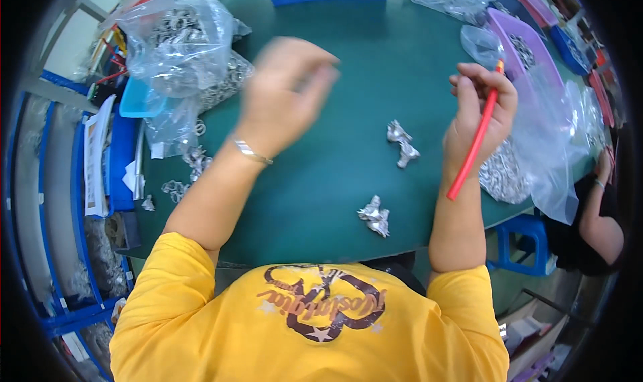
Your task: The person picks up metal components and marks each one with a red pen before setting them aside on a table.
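Observation:
My right hand (483, 114), over the right part of the table, is closed around a long, thin red stick with a yellowish end (478, 144). The stick slants down across my wrist, its yellowish end upward. My left hand (288, 90) hovers left of the middle and is smeared by motion, so whether its fingers hold anything is unclear. Between my arms lie two small silvery metal pieces: one (402, 143) left of my right wrist, the other (375, 216) nearer the front edge. Both look irregular, like small clusters.
Clear plastic bags of silvery metal rings (177, 43) crowd the green table's (315, 174) left side, over a light-blue tray (137, 97). At right are a purple tray (512, 40) and a bag of metal parts (504, 174). A blue stool (522, 244) and another person's arm (599, 214) are beyond.

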`<move>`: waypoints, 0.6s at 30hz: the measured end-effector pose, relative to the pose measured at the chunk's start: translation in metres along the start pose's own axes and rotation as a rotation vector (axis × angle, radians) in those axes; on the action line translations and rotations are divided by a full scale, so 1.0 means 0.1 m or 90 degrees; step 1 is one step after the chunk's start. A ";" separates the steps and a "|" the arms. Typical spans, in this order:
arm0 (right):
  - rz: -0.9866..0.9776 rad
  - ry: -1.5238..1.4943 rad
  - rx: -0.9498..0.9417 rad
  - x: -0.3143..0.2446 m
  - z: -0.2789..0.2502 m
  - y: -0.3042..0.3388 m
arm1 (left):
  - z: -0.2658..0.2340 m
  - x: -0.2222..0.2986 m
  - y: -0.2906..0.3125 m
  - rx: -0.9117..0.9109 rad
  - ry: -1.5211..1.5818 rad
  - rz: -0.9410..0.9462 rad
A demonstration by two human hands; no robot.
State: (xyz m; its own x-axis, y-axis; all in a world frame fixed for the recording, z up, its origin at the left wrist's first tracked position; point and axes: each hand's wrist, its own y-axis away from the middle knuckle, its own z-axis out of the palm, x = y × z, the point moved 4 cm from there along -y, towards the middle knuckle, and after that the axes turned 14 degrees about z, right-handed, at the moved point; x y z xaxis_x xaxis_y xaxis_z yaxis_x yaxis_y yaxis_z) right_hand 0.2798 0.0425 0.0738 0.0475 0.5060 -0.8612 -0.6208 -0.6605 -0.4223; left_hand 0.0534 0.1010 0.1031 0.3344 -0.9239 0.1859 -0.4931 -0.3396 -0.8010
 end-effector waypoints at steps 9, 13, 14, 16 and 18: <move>0.087 0.004 -0.094 0.11 0.11 0.07 | 0.99 0.20 0.48 -0.210 0.294 -0.257; 0.171 0.138 -0.371 0.15 0.37 0.33 | 0.60 0.21 0.70 0.001 0.597 -0.533; 0.173 0.132 -0.376 0.14 0.38 0.38 | 0.51 0.24 0.73 0.037 0.666 -0.566; 0.179 0.199 -0.485 0.16 0.45 0.50 | 0.40 0.29 0.85 0.124 0.721 -0.587; 0.168 0.188 -0.506 0.15 0.50 0.59 | 0.34 0.31 0.97 0.218 0.800 -0.589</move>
State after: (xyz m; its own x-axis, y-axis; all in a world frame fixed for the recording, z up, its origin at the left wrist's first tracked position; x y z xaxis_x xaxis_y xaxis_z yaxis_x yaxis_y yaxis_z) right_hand 0.2052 0.0389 0.0499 0.2484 0.1913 -0.9496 0.0821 -0.9809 -0.1761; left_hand 0.0431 0.0453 0.0124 -0.5275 -0.0420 0.8485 -0.2522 -0.9460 -0.2035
